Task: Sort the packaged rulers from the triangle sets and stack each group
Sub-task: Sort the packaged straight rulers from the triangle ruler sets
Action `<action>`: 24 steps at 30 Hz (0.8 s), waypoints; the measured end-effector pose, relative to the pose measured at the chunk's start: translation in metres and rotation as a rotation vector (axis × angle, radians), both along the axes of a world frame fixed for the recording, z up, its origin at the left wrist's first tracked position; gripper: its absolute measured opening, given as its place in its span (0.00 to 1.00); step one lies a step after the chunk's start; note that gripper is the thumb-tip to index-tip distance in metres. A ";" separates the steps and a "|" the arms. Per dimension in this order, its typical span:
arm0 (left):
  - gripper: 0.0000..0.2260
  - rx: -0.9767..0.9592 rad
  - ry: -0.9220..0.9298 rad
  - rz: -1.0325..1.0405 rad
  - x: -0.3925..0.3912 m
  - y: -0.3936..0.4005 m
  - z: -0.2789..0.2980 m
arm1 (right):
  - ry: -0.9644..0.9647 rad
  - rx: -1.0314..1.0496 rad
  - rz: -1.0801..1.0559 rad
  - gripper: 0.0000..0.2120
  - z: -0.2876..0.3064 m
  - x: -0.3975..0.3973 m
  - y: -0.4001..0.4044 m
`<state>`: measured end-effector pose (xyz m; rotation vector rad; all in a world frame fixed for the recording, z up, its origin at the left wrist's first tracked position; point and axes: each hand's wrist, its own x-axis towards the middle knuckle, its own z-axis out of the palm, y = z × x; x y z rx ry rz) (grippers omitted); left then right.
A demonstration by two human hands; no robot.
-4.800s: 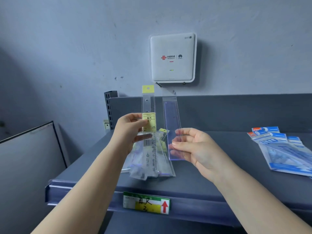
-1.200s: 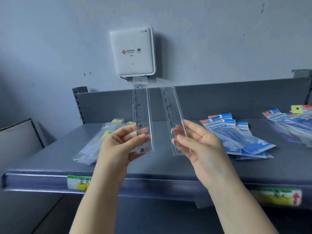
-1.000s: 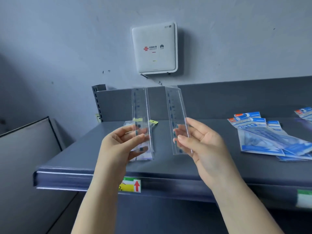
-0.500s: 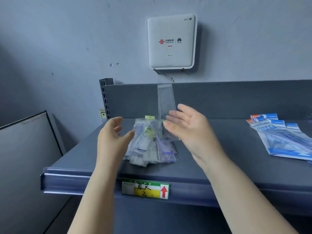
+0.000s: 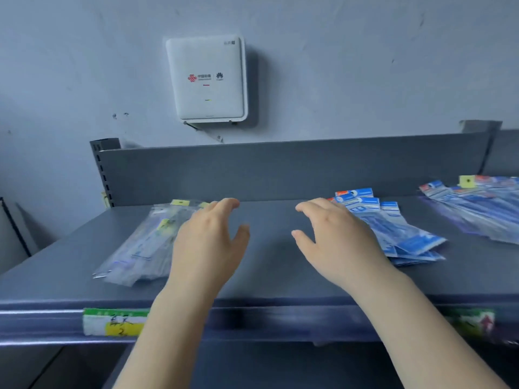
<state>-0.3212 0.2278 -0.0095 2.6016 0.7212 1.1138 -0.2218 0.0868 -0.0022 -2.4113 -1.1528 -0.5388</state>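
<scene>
The left hand (image 5: 209,242), in the middle of the frame, hovers above the shelf with fingers loosely spread and grasps nothing; the right hand (image 5: 335,240), just right of it, is released in the same way, palm down, also empty; between the two hands the grey metal shelf (image 5: 269,279) is bare. Behind the left hand, at centre left of the frame, lies the loose pile of clear plastic ruler packets with small yellow tags (image 5: 140,248); the hand covers the pile's right edge, and I cannot tell if the fingers touch it. Behind the right hand, at centre right, is the fanned stack of blue and white triangle set packets (image 5: 404,237), its left part hidden by the hand. I judge that the two kinds are kept well apart on purpose, so that each group can be stacked separately. At the far right edge another heap of mixed packets (image 5: 477,209), with one yellow tag among blue headers, is cut off by the frame; probably it is not yet sorted. The price label (image 5: 115,322) on the shelf's front lip is handwritten and blurred; the white router box (image 5: 206,80) hangs on the wall above.
</scene>
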 end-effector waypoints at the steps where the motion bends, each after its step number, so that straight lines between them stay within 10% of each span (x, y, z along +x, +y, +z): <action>1: 0.17 0.034 0.035 -0.013 0.012 -0.016 -0.001 | -0.013 -0.016 -0.028 0.16 -0.001 0.010 -0.016; 24: 0.18 0.230 0.368 -0.347 0.238 -0.301 -0.001 | 0.095 -0.042 -0.249 0.20 -0.013 0.214 -0.327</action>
